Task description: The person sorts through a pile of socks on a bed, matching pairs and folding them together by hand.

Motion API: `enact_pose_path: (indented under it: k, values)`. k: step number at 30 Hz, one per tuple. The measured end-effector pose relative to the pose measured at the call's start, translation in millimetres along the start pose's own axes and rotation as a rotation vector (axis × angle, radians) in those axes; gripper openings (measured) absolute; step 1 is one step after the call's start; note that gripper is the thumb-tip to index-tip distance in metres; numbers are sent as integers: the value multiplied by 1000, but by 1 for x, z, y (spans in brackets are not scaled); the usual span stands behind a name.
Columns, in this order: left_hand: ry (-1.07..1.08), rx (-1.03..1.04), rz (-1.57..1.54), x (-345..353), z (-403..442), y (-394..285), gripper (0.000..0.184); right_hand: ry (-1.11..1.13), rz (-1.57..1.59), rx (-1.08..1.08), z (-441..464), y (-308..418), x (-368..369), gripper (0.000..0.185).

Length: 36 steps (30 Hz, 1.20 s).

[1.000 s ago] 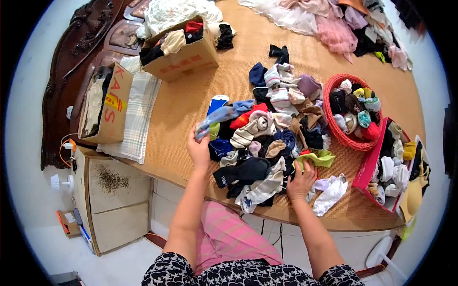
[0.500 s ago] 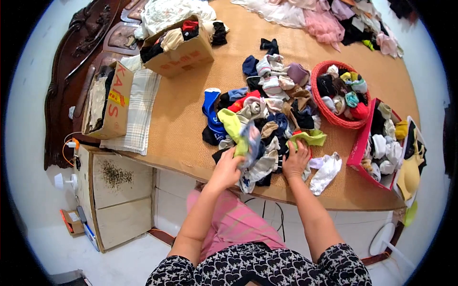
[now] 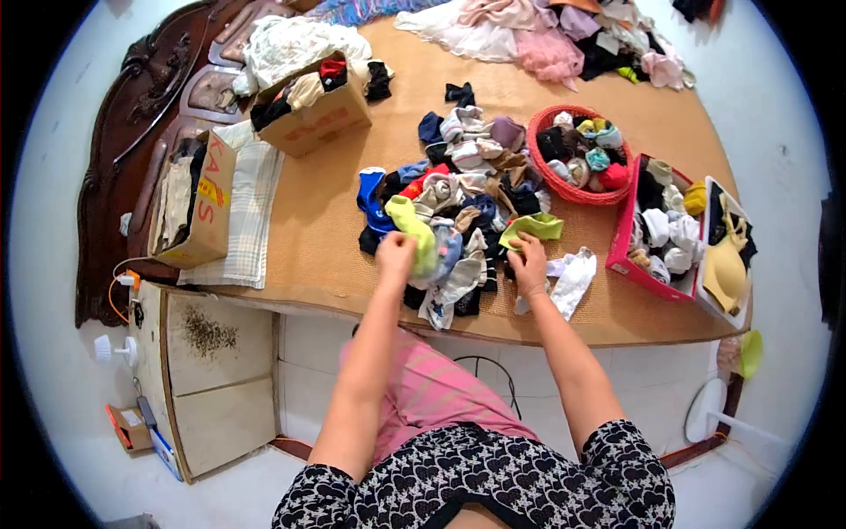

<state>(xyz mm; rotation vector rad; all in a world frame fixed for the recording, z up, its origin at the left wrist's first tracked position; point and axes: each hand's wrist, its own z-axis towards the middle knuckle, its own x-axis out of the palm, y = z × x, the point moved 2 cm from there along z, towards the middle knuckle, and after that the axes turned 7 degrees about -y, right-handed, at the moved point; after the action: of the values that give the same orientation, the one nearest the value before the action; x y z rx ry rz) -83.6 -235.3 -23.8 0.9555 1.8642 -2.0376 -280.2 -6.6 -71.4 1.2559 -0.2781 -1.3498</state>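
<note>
A heap of mixed socks (image 3: 476, 207) lies near the front edge of the mat-covered bed. At the heap's left front, my left hand (image 3: 397, 254) is closed on a yellow-green sock (image 3: 408, 220), whose lower end is smeared by motion over a grey-blue sock (image 3: 448, 251). My right hand (image 3: 529, 269) pinches a second lime-green sock (image 3: 536, 229) at the heap's right side. Just right of that hand lies a white sock (image 3: 573, 278), flat on the mat.
A red woven basket (image 3: 582, 196) and a pink box (image 3: 636, 258), both with rolled socks, stand to the right. Beside them a white tray (image 3: 740, 310) holds a beige bra. Two cardboard boxes (image 3: 319, 123) of clothes stand at the left. More clothes (image 3: 546, 53) lie at the back.
The view has shifted, so the bed's things sit further left. My right hand has gone from lying spread on the heap to pinching the lime-green sock. My left hand still holds the yellow-green one.
</note>
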Motion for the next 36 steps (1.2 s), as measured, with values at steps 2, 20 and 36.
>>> enact_pose_path:
  k: [2, 20, 36]
  values:
    - [-26, -109, -529, -24, 2, -14, 14, -14, 140, 272, 6, -14, -8, 27]
    - [434, -787, -1679, -113, -194, 1, 46, -340, 122, 115, 45, 102, -47, 35]
    - [425, -673, -1233, -91, -209, 16, 43, -82, 498, 193, -31, 182, -39, 20]
